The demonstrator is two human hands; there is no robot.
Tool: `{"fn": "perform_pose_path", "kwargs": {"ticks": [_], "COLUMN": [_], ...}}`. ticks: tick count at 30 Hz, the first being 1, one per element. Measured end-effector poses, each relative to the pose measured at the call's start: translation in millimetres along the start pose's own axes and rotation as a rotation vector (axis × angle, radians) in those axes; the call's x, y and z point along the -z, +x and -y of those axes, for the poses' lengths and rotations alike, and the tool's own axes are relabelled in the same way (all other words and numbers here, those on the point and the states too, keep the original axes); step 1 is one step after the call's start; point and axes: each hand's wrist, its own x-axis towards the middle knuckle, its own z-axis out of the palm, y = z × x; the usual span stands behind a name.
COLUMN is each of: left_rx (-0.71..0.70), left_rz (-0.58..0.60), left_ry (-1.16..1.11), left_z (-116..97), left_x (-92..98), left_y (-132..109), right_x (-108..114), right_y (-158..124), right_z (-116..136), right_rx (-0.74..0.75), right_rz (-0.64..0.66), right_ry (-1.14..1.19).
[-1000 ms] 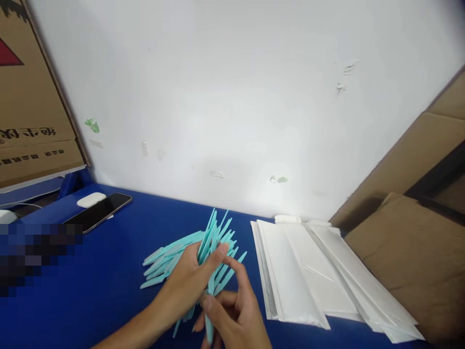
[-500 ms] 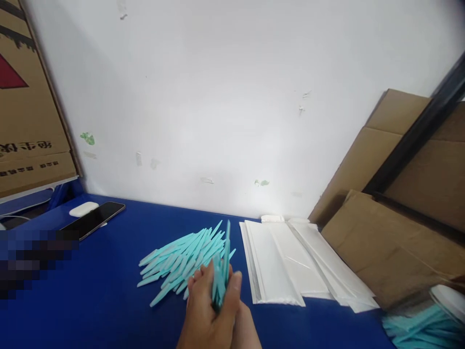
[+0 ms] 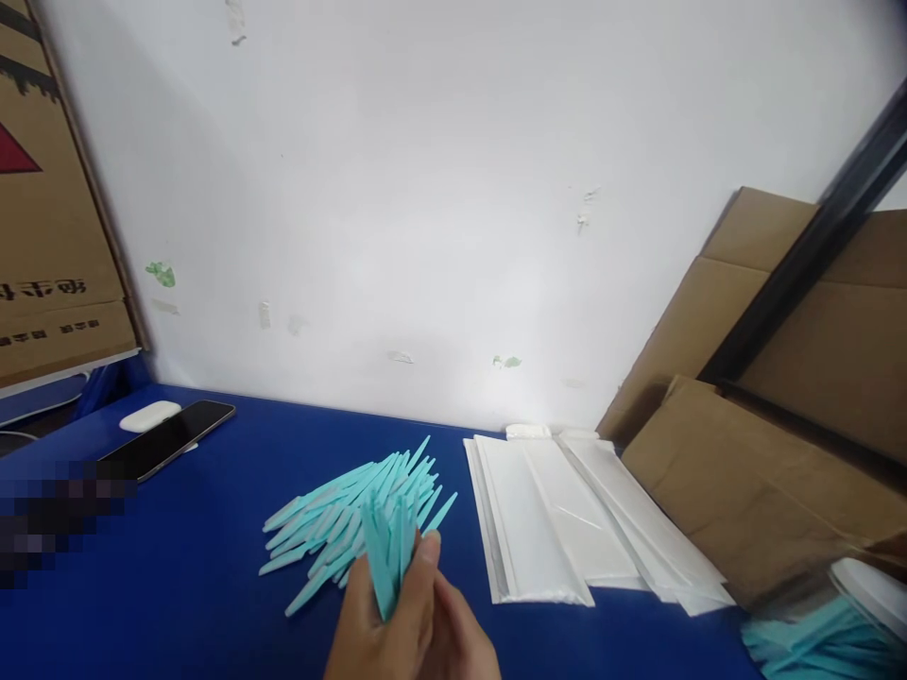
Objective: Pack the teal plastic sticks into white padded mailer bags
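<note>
My left hand point(image 3: 386, 623) is closed around a bundle of turquoise eyebrow razors point(image 3: 386, 552), which stand up out of the grip and fan slightly apart. Pressed close on its right side is my right hand point(image 3: 464, 628), with curled fingers at the lower part of the same bundle; the left hand hides some of them. Just beyond both hands, a loose pile of similar eyebrow razors point(image 3: 333, 515) lies on the blue table point(image 3: 205, 567), most pointing up and to the right.
White flat plastic sleeves point(image 3: 539, 529) lie overlapping right of the pile. A clear container with more turquoise pieces point(image 3: 814, 637) is at the lower right, near cardboard point(image 3: 751, 482). A phone point(image 3: 170, 439) and a white case point(image 3: 150, 416) lie at left. A white wall point(image 3: 425, 208) stands behind.
The bundle has moved left and tilted, spreading wider in my left hand. A single razor that stood upright above the hands no longer sticks up there. My right hand shows more now.
</note>
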Motion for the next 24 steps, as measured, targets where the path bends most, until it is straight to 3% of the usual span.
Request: {"fn": "perform_pose_path", "kwargs": {"ticks": [3, 6, 8, 10, 13, 17, 24], "left_rx": [0.063, 0.183, 0.267, 0.317, 0.362, 0.419, 0.392], "left_rz": [-0.045, 0.021, 0.123, 0.203, 0.246, 0.289, 0.274], "left_ry": [-0.184, -0.258, -0.257, -0.257, -0.247, -0.218, -0.161], "left_z": [-8.2, -14.2, -15.2, -14.7, -14.0, -18.6, -50.8], "left_x": [6.7, 12.7, 16.8, 20.0, 22.6, 23.1, 21.8], "left_y": [-2.1, -0.2, 4.4, 11.1, 22.7, 37.1, 51.5], "right_x": [36.4, 95.8, 134.3, 163.1, 185.0, 191.8, 199.6], "right_y": [-3.8, 8.4, 26.7, 47.9, 73.0, 85.6, 87.0], "right_z": [49.0, 118.2, 152.0, 165.5, 156.9, 142.4, 155.9], "right_rx": [0.256, 0.384, 0.268, -0.027, -0.162, -0.218, -0.179], "right_rz": [-0.153, -0.322, -0.523, -0.549, -0.569, -0.588, -0.555], "right_ry": [-0.324, -1.034, -1.531, -1.930, -2.024, -2.011, -1.950]}}
